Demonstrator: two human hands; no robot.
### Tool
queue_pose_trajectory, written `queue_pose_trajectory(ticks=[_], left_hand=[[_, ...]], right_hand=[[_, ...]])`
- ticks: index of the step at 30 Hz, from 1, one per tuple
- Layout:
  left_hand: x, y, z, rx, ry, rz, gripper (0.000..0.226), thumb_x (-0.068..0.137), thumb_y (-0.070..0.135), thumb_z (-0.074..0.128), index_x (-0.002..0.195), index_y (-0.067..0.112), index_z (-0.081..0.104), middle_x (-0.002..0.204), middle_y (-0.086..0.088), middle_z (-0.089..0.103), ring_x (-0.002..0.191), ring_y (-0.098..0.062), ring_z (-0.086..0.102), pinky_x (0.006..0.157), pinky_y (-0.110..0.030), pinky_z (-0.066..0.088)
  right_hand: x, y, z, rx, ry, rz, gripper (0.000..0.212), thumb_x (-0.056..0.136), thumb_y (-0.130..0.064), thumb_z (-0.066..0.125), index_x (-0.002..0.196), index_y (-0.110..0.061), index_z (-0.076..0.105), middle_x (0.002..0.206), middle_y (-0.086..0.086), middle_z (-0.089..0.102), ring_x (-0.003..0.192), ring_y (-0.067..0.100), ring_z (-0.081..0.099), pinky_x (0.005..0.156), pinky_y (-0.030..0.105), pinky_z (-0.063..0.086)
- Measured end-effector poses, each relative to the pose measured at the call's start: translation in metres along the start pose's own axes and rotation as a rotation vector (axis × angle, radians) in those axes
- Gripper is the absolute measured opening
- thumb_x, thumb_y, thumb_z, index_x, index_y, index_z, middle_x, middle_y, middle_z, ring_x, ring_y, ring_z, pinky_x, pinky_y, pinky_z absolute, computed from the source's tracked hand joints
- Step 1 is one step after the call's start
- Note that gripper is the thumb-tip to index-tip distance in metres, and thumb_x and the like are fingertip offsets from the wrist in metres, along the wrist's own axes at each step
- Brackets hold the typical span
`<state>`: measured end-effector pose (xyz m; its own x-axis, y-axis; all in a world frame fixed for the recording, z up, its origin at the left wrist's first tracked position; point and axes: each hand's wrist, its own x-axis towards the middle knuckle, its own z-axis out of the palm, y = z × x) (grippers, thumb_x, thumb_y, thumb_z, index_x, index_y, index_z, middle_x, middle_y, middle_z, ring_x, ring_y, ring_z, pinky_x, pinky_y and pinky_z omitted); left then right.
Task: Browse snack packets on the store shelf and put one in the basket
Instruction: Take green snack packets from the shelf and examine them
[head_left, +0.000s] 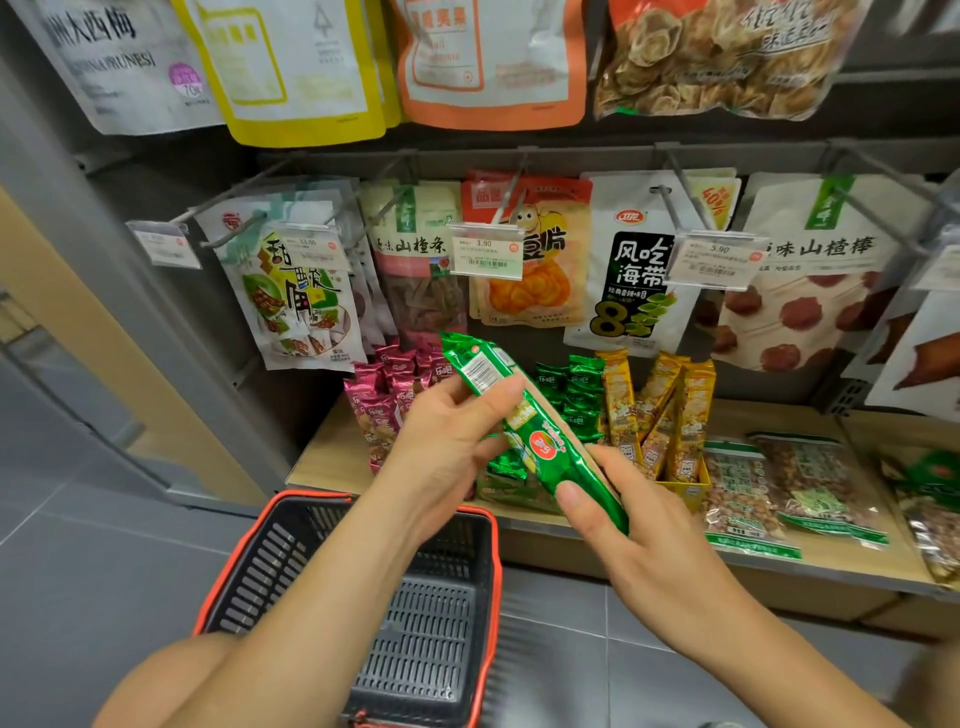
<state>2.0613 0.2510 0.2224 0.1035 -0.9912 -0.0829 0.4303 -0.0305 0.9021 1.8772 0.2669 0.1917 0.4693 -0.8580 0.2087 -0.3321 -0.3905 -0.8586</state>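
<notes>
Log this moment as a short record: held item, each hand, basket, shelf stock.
held item: green snack packet, tilted, barcode end up
left hand: fingers grip the packet's upper part
right hand: thumb and fingers pinch its lower end
basket: red-rimmed, below the hands; packet not yet in it
shelf: pink packets, green packets and yellow packets standing in rows

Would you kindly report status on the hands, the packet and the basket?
Left hand and right hand both grip green packet. Basket below, packet not in yet. No obstruction seen.
</notes>
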Motion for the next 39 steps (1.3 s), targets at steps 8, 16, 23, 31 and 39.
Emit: queue_pose_trajectory(ticks=[8,16,23,31,39], left_hand=[[-0.003,-0.013,0.007,0.346,-0.044,0.063,0.012,0.072,0.021,0.078,0.083,0.022,0.074,0.082,-0.003,0.076,0.070,-0.011,0.070,0.056,-0.019,0.052],[-0.016,-0.044,0.026,0.976,-0.172,0.095,0.040,0.053,0.057,0.071,0.087,0.035,0.068,0.074,0.020,0.068,0.064,0.003,0.059,0.062,-0.026,0.048],[-0.011,-0.038,0.017,1.084,-0.225,0.067,0.054,0.053,0.066,0.068,0.097,0.034,0.070,0.084,0.016,0.071,0.076,-0.005,0.065,0.075,-0.039,0.055],[-0.008,-0.015,-0.006,1.192,-0.283,0.050,0.049,0.067,0.049,0.079,0.111,0.031,0.067,0.095,0.014,0.071,0.082,-0.002,0.065,0.081,-0.035,0.055],[-0.002,-0.005,-0.026,0.967,-0.076,0.062,0.049,0.057,0.022,0.092,0.094,0.046,0.069,0.085,0.011,0.073,0.072,0.000,0.061,0.068,-0.019,0.053]], right_hand=[[0.010,-0.002,-0.011,0.090,0.012,0.128,0.061,0.084,-0.068,0.032,0.138,-0.040,0.036,0.119,-0.013,0.049,0.109,-0.004,0.049,0.093,0.019,0.043],[0.021,-0.001,-0.026,0.316,0.160,0.113,0.030,0.083,-0.017,0.073,0.111,-0.024,0.063,0.103,-0.009,0.073,0.096,0.008,0.068,0.080,0.023,0.055],[0.029,0.008,-0.057,0.643,0.602,0.243,0.018,0.090,-0.012,0.065,0.107,-0.007,0.062,0.087,-0.001,0.072,0.083,0.013,0.068,0.069,0.029,0.058],[0.029,0.011,-0.061,0.749,0.680,0.302,0.016,0.093,-0.017,0.062,0.107,-0.011,0.057,0.079,-0.007,0.071,0.081,0.009,0.069,0.077,0.037,0.060],[0.030,0.016,-0.063,0.885,0.589,0.397,0.014,0.090,-0.002,0.060,0.100,-0.012,0.058,0.092,0.009,0.072,0.088,0.022,0.072,0.071,0.036,0.061]])
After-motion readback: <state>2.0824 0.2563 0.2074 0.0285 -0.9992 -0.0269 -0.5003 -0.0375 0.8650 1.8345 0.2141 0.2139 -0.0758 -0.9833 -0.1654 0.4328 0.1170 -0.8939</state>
